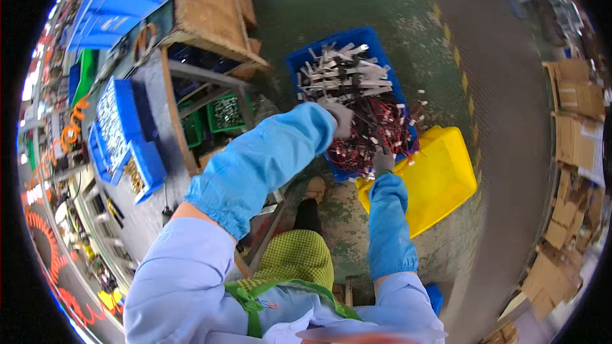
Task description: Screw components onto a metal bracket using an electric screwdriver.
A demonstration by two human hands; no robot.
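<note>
A blue crate (376, 37) on the floor holds pale flat strips (344, 70) with black cables at its far end. In its near half lie tangled red and black wires (347, 153) with small white connectors. My left hand (342, 120), in a grey glove, reaches over the middle of the crate, where the strips meet the wires. My right hand (384, 160), also gloved in grey, is down among the wires at the crate's near right. The fingers of both hands are largely hidden, so their grip does not show. Blue sleeve covers run up both forearms.
A yellow bin (440, 178) lies against the blue crate's right side. To the left stands a workbench (150, 99) with blue bins of small metal parts (111, 121). Green bins (226, 113) sit beneath it. Flattened cardboard (577, 99) lines the far right.
</note>
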